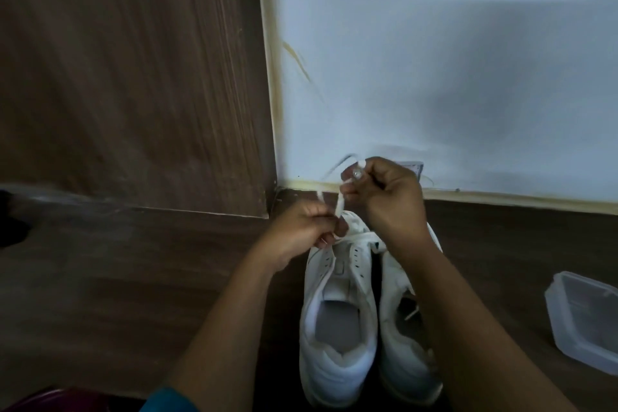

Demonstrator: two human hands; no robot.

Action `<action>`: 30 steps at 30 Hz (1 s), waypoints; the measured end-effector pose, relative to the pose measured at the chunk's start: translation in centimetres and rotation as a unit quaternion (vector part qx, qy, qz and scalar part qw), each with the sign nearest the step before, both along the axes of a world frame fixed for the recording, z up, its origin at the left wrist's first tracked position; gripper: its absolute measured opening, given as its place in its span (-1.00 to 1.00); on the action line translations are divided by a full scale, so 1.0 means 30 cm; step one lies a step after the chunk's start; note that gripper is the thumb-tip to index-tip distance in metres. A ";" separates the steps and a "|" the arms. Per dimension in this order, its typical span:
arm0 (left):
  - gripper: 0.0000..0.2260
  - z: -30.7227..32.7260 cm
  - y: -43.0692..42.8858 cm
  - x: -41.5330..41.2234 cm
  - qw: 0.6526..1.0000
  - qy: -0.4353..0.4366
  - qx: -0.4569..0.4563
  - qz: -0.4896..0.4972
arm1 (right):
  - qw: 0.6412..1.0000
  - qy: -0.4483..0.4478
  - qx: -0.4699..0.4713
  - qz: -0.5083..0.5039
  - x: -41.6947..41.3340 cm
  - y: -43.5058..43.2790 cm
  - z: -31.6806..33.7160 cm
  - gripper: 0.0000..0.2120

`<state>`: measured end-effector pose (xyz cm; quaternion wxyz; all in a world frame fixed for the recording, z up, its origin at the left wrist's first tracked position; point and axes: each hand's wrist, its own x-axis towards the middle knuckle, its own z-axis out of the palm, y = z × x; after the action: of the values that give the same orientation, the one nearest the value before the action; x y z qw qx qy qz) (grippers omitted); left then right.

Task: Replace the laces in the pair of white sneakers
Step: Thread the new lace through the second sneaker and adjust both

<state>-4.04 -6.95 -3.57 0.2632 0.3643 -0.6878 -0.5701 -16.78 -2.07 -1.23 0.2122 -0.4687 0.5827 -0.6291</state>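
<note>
The left hand [301, 231] pinches a white lace [340, 204] over the front of the left sneaker [337, 314]. Just beside it and a little higher, the right hand [392, 198] grips the same lace. The right sneaker [408, 367] sits under that wrist, against its mate. A clear plastic container [588, 318] lies well off to the right.

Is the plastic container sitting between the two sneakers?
No, the plastic container lies on the floor to the right of both sneakers, apart from them.
</note>
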 end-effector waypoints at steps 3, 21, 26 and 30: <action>-0.69 0.035 -0.004 -0.003 0.983 0.175 0.032 0.051 | 0.947 0.254 0.187 0.057 -0.026 0.013 -0.044 -0.91; -0.81 0.089 -0.010 0.003 0.935 0.331 0.110 0.062 | 0.958 0.219 0.135 0.125 0.012 0.012 -0.059 -0.88; -0.73 -0.014 -0.014 -0.007 0.998 -0.040 0.033 0.039 | 0.996 -0.054 0.003 0.065 -0.003 -0.006 -0.022 -0.67; -0.71 -0.018 -0.006 -0.029 0.999 -0.031 0.023 0.027 | 0.986 0.158 0.062 0.007 -0.005 -0.017 -0.060 -0.92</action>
<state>-4.93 -7.12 -4.11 0.2485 0.4064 -0.6724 -0.5665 -16.95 -2.58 -3.02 0.1505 -0.5520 0.6435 -0.5085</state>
